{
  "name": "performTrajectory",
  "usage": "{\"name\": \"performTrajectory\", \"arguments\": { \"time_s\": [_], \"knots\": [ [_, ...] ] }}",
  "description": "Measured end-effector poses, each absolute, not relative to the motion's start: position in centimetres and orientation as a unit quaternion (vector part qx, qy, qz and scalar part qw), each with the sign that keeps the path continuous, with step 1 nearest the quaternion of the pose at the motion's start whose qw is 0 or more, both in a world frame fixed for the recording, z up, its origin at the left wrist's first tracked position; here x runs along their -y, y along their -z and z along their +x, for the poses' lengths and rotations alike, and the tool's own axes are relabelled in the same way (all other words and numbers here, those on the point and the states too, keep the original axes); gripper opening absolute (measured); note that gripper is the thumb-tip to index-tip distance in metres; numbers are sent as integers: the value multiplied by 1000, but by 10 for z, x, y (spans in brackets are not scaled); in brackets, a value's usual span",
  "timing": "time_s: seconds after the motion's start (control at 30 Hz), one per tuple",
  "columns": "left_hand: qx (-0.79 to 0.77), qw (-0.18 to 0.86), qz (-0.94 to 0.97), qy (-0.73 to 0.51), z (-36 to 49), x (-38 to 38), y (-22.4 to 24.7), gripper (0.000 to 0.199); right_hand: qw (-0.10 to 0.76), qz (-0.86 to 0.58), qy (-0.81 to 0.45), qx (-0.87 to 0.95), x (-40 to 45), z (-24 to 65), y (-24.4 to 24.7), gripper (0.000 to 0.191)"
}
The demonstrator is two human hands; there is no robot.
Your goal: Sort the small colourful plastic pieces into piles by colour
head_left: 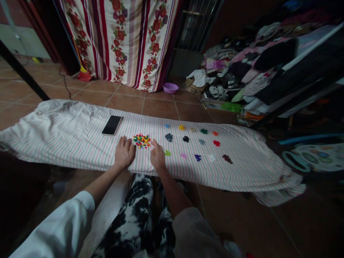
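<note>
My left hand (125,152) lies palm down on the striped cloth, fingers stretched out, just left of a mixed pile of small colourful pieces (142,141). On the pile's right side is my right hand (158,154), turned partly on edge with its index finger extended by the pieces and nothing visible in it. The pieces are too small to name by kind. Small heaps sorted by colour lie to the right, among them a yellow heap (181,127), a black heap (186,139), a lime green heap (167,153), a purple heap (197,157) and a brown heap (227,158).
A dark-screened phone (112,125) rests on the striped cloth (77,139) left of the pile. Beyond the table, a purple basin (170,88) stands on the tiled floor before a flowered curtain (120,43). Heaped clothes (242,68) fill the back right.
</note>
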State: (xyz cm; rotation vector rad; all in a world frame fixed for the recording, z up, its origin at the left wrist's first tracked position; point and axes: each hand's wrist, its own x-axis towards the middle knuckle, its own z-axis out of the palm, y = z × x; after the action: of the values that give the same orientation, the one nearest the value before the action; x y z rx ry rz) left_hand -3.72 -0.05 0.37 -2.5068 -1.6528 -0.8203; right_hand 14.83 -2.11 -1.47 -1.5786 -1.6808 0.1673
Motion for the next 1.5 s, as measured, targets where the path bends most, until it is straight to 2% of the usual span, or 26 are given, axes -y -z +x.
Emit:
{"name": "performTrajectory", "arguments": {
  "time_s": [0.17,0.3,0.43,0.73,1.1,1.27,1.5],
  "knots": [
    [586,1,-743,322,-50,-2,-1,34,415,-623,-69,659,20,148,17,56],
    [567,-5,-774,280,-52,11,-1,35,432,-613,-69,658,20,149,18,54],
    [547,3,-801,245,-47,16,-4,37,408,-595,-69,689,21,151,16,54],
    [568,-2,-783,253,-50,-6,-4,36,410,-556,-42,722,21,154,14,51],
    [582,7,-774,249,-41,0,-9,32,430,-557,-33,710,27,150,6,25],
    [582,31,-776,244,-40,1,-10,30,414,-560,-4,717,24,138,-3,21],
    [580,43,-772,257,-40,0,-9,27,341,-556,0,758,9,110,-20,16]
  ]
}}
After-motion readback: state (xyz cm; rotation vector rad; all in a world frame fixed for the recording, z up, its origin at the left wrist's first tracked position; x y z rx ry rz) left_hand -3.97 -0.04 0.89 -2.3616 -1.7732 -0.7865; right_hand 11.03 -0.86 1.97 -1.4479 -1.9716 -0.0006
